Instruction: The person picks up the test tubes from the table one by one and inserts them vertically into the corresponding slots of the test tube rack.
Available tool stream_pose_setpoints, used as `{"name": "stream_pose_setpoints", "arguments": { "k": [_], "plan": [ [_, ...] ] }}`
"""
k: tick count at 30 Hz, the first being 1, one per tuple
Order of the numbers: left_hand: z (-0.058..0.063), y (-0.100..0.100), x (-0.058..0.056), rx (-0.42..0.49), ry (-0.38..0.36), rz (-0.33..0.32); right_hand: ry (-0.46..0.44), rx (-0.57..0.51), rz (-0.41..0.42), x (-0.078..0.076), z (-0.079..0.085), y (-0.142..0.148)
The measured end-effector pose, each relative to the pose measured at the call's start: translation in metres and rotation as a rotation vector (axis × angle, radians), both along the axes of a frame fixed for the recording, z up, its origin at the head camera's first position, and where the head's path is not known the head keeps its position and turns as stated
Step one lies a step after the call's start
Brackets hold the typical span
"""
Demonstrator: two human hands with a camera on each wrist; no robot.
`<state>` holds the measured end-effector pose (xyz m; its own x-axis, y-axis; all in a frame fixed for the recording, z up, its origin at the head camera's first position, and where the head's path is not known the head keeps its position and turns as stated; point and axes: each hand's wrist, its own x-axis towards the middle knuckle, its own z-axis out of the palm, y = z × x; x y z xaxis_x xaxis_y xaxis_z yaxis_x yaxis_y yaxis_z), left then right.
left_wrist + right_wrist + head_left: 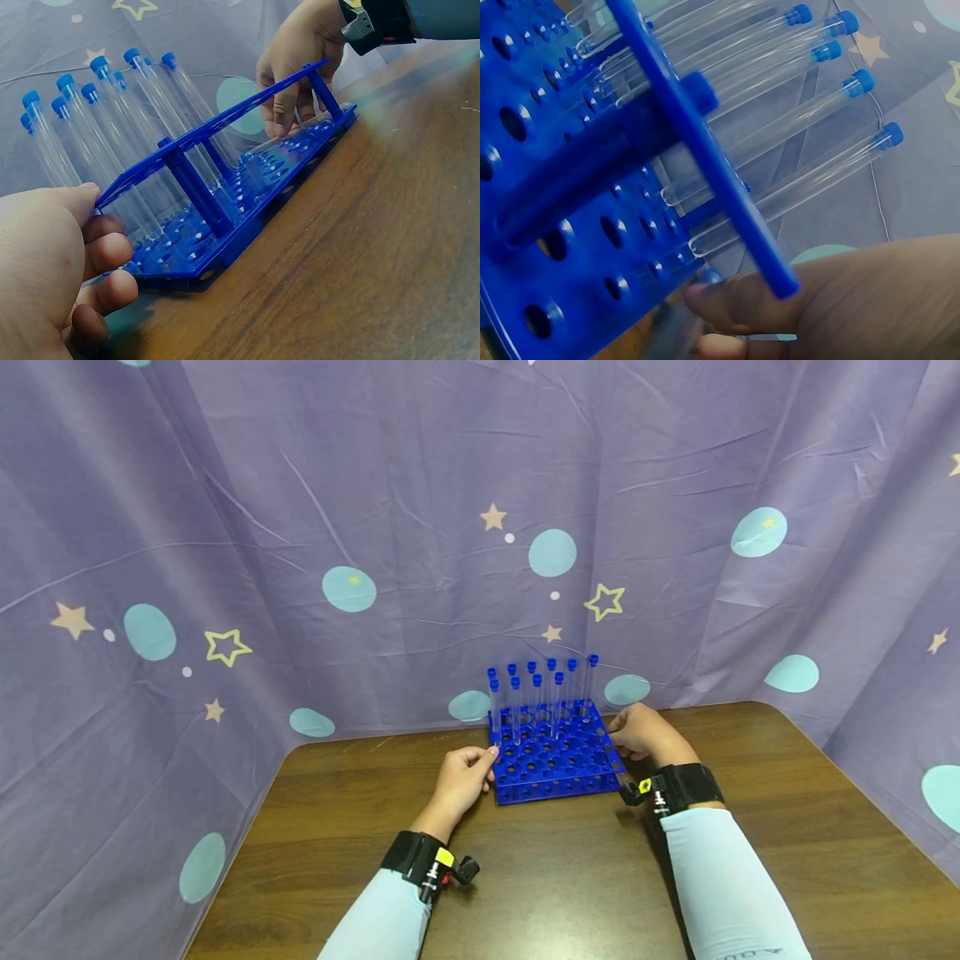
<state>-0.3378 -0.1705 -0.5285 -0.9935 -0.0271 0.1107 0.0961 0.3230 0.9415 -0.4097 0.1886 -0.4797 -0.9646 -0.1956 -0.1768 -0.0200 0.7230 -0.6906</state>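
A blue test tube rack (570, 768) stands on the table, its upper plate full of round holes. Several clear test tubes (516, 718) with blue caps stand upright in its back rows. My left hand (461, 781) pinches the left edge of the upper plate between thumb and fingers. Beside the rack's right end is my right hand (643, 735), fingers pointing down. It appears to pinch a clear test tube (676, 322) close to its blue cap (713, 277), low along the rack's side. That tube is blurred and partly hidden.
The wooden table (555, 868) reaches toward me and to both sides of the rack. A purple curtain (420, 485) with stars and teal spots hangs just behind the table's back edge and along both sides.
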Motion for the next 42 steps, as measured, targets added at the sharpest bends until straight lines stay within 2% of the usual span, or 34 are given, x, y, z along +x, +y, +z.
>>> {"name": "stream_pose_setpoints", "arguments": {
  "k": [6,9,11,18,24,26,27,30,33,37,42],
  "plan": [
    [0.000,0.000,0.000,0.000,0.000,0.001,0.039,0.034,-0.010,0.003,0.002,-0.002],
    [0.001,0.000,0.000,-0.001,-0.002,0.000,0.054,0.056,-0.022,-0.001,-0.001,0.001],
    [0.001,0.000,0.000,-0.001,-0.003,-0.001,0.053,0.074,-0.021,-0.009,-0.008,0.006],
    [0.002,0.000,-0.001,-0.009,-0.005,-0.007,0.104,0.157,-0.020,-0.063,-0.066,0.033],
    [0.000,-0.001,-0.001,-0.016,-0.005,-0.006,0.086,0.187,-0.027,-0.074,-0.076,0.035],
    [0.000,-0.001,0.000,-0.018,-0.007,-0.004,0.088,0.191,-0.018,-0.067,-0.069,0.033],
    [0.000,-0.001,0.000,-0.019,-0.007,-0.003,0.082,0.190,-0.017,-0.059,-0.059,0.031],
    [0.000,0.000,0.000,-0.017,-0.003,-0.003,0.083,0.186,-0.038,-0.029,-0.023,0.021],
    [0.000,0.000,0.000,-0.016,0.002,-0.005,0.136,0.172,-0.068,-0.004,0.009,0.013],
    [0.000,-0.001,0.000,-0.019,0.004,-0.006,0.224,0.141,-0.095,0.006,0.031,0.012],
    [0.001,0.000,0.001,-0.017,-0.005,-0.007,0.241,0.041,-0.130,0.015,0.054,0.007]
  ]
}}
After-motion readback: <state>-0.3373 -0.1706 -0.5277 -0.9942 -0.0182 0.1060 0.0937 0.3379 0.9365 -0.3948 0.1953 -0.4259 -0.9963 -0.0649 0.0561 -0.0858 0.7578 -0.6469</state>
